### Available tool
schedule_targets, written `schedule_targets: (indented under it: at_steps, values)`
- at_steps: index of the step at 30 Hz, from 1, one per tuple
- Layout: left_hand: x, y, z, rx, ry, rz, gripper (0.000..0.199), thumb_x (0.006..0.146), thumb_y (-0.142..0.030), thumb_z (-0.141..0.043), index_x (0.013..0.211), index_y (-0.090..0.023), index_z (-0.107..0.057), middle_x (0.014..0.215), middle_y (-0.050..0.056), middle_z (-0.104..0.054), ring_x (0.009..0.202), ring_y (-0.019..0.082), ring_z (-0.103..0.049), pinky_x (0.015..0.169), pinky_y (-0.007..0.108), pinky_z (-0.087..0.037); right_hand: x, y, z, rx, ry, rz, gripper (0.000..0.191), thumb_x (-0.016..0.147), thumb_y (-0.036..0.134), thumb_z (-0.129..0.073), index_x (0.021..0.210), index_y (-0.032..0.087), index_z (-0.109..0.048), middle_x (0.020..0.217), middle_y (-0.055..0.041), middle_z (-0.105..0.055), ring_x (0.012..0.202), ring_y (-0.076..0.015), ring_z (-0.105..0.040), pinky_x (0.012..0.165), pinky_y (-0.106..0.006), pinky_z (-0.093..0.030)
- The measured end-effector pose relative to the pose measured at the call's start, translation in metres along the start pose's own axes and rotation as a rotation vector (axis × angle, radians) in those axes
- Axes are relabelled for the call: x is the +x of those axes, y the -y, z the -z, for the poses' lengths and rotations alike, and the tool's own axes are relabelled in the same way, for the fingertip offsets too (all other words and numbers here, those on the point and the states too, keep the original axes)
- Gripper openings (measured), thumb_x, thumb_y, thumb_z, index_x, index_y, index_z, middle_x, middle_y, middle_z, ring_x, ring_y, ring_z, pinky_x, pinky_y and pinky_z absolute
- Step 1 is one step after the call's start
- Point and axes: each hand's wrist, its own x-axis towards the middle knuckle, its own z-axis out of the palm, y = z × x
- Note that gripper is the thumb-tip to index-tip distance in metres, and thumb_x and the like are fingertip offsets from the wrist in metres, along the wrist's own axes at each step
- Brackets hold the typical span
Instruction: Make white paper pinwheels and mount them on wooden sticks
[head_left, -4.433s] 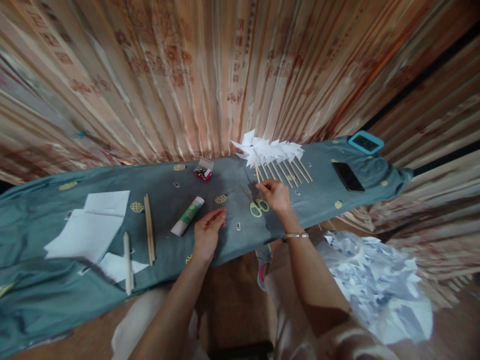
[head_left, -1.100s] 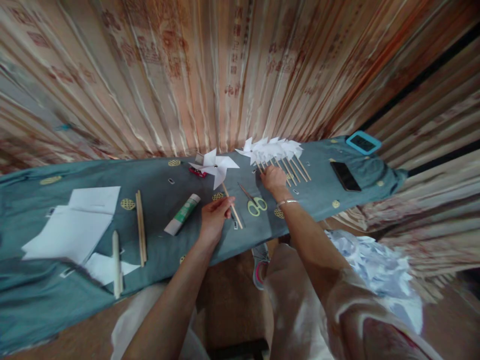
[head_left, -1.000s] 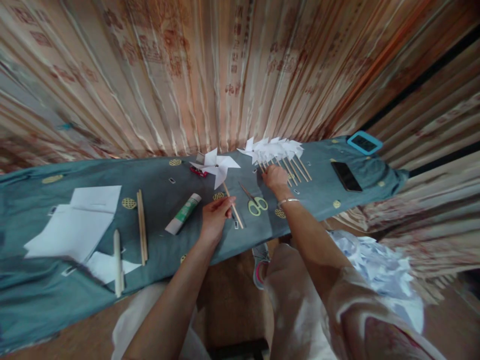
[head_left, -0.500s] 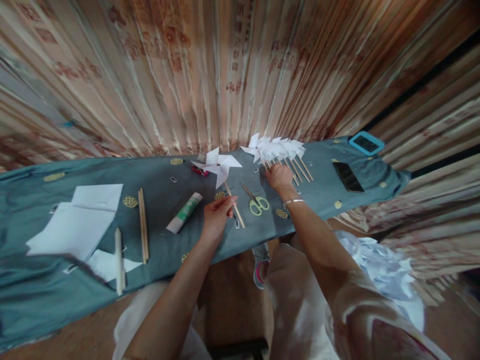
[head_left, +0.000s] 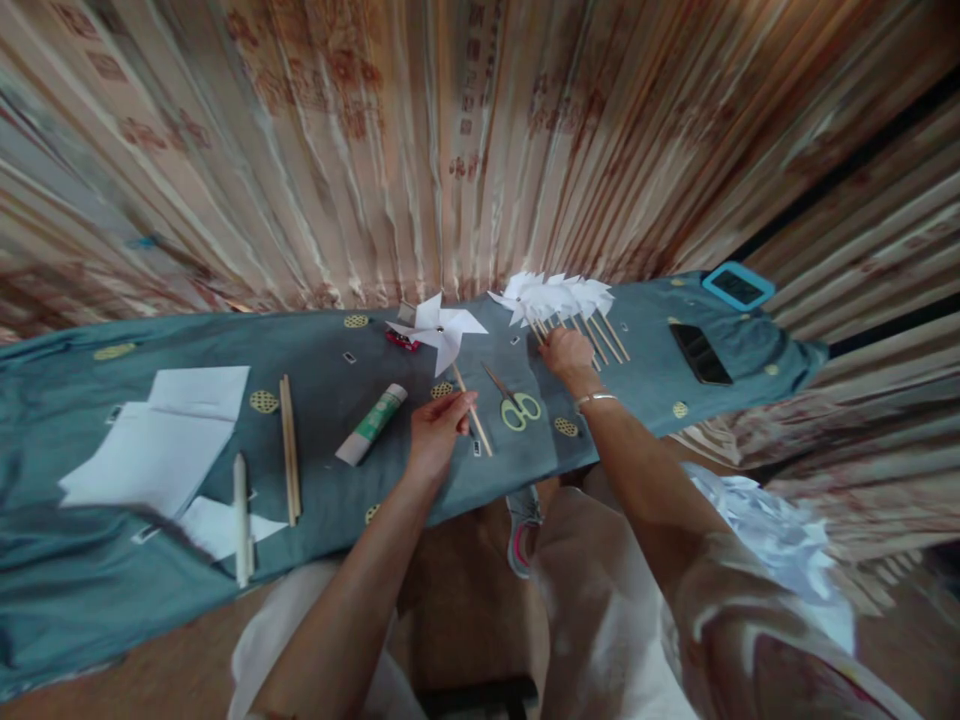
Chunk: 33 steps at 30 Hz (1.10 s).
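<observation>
My left hand point(head_left: 439, 430) is closed, pinching the wooden stick of a white paper pinwheel point(head_left: 450, 338) whose blades spread out above the fingers. Over to the right, my right hand point(head_left: 568, 355) is closed around the stick of the leftmost pinwheel point(head_left: 517, 303) in an overlapping row. Its fingers partly hide that stick and some neighbouring ones. Other pinwheels point(head_left: 589, 297) lie beside it, their sticks pointing toward me. Between my hands lie scissors point(head_left: 520, 410) with green handles. A green and white glue stick point(head_left: 373, 425) rests left of my left hand.
White paper sheets point(head_left: 161, 455), wooden sticks point(head_left: 289, 450) and a white pen-like tool point(head_left: 241, 520) lie at the left. A small red object point(head_left: 403, 341) sits behind the held pinwheel. A phone point(head_left: 700, 353) and a blue-framed device point(head_left: 739, 287) are at the right. White paper pieces point(head_left: 780, 540) are heaped below the table.
The pinwheel in my right hand has come down slightly and closer against the row. My left hand keeps its pinwheel almost still. The whole view has shifted a little.
</observation>
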Motion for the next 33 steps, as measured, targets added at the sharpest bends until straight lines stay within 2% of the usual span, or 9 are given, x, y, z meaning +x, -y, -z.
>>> schedule_targets:
  at_steps: [4, 8, 10, 11, 14, 16, 18, 26, 33]
  values:
    - [0.001, 0.002, -0.001, 0.001, 0.002, -0.005, 0.028, 0.061, -0.041, -0.079, 0.065, -0.014, -0.072, 0.047, -0.004, -0.049, 0.046, 0.006, -0.039, 0.050, 0.022, -0.028, -0.003, -0.002, 0.007, 0.001, -0.007, 0.021, 0.034, 0.090, 0.029, -0.059, 0.112, 0.005, -0.069, 0.114, -0.0265, -0.071, 0.108, -0.0349, -0.068, 0.090, -0.040, -0.052]
    - [0.000, 0.001, -0.002, -0.012, -0.005, -0.005, 0.027, 0.061, -0.040, -0.079, 0.064, -0.014, -0.072, 0.047, -0.004, -0.050, 0.046, 0.006, -0.038, 0.049, 0.022, -0.028, -0.028, 0.002, 0.020, 0.115, -0.084, 0.084, 0.030, 0.091, 0.032, -0.058, 0.103, 0.008, -0.072, 0.102, -0.0236, -0.074, 0.100, -0.0319, -0.069, 0.083, -0.037, -0.049]
    - [0.000, 0.000, -0.002, -0.022, -0.002, 0.003, 0.026, 0.061, -0.039, -0.079, 0.064, -0.014, -0.072, 0.047, -0.004, -0.050, 0.046, 0.006, -0.039, 0.049, 0.021, -0.028, -0.048, 0.007, 0.024, 0.184, -0.076, 0.163, 0.027, 0.092, 0.036, -0.057, 0.099, 0.016, -0.074, 0.094, -0.0130, -0.076, 0.088, -0.0234, -0.070, 0.076, -0.029, -0.047]
    - [-0.001, 0.000, -0.003, -0.029, -0.003, 0.008, 0.026, 0.060, -0.038, -0.079, 0.065, -0.014, -0.072, 0.048, -0.004, -0.051, 0.046, 0.006, -0.039, 0.049, 0.021, -0.029, -0.060, 0.010, 0.025, 0.246, -0.051, 0.223, 0.028, 0.093, 0.039, -0.055, 0.094, 0.019, -0.074, 0.087, -0.0064, -0.076, 0.079, -0.0178, -0.068, 0.070, -0.025, -0.045]
    - [-0.002, -0.002, -0.003, -0.060, -0.006, 0.020, 0.025, 0.058, -0.037, -0.080, 0.066, -0.014, -0.073, 0.049, -0.003, -0.053, 0.047, 0.006, -0.041, 0.050, 0.021, -0.031, -0.093, 0.019, 0.022, 0.695, 0.162, 0.417, 0.043, 0.090, 0.051, -0.054, 0.076, 0.015, -0.073, 0.059, 0.0010, -0.062, 0.057, -0.0111, -0.054, 0.054, -0.022, -0.035]
    - [-0.002, -0.003, -0.003, -0.073, -0.006, 0.026, 0.024, 0.058, -0.035, -0.081, 0.067, -0.014, -0.074, 0.051, -0.002, -0.055, 0.049, 0.007, -0.043, 0.051, 0.021, -0.033, -0.110, 0.023, 0.018, 0.801, 0.243, 0.462, 0.043, 0.084, 0.054, -0.059, 0.070, 0.015, -0.072, 0.054, 0.0041, -0.055, 0.054, -0.0090, -0.047, 0.051, -0.020, -0.031]
    - [-0.002, -0.004, -0.003, -0.071, -0.008, 0.033, 0.023, 0.057, -0.035, -0.081, 0.066, -0.015, -0.074, 0.053, -0.001, -0.057, 0.049, 0.007, -0.044, 0.051, 0.021, -0.034, -0.120, 0.026, 0.013, 0.844, 0.262, 0.455, 0.040, 0.082, 0.052, -0.063, 0.069, 0.016, -0.072, 0.055, 0.0041, -0.057, 0.054, -0.0084, -0.045, 0.052, -0.020, -0.031]
    - [0.000, -0.001, -0.002, -0.079, -0.021, 0.031, 0.026, 0.056, -0.038, -0.083, 0.065, -0.015, -0.073, 0.053, -0.002, -0.057, 0.050, 0.006, -0.045, 0.051, 0.021, -0.037, -0.131, 0.035, -0.005, 1.079, 0.317, 0.418, 0.037, 0.079, 0.052, -0.066, 0.079, 0.015, -0.074, 0.072, -0.0041, -0.073, 0.060, -0.0124, -0.057, 0.060, -0.024, -0.043]
    - [-0.002, -0.002, -0.003, -0.128, -0.071, 0.074, 0.040, 0.048, -0.036, -0.088, 0.080, -0.015, -0.076, 0.070, 0.000, -0.068, 0.057, 0.007, -0.053, 0.060, 0.022, -0.045, -0.115, 0.027, 0.009, 0.820, 0.180, 0.350, 0.023, 0.084, 0.037, -0.063, 0.079, 0.017, -0.074, 0.066, -0.0002, -0.070, 0.058, -0.0113, -0.056, 0.057, -0.022, -0.037]
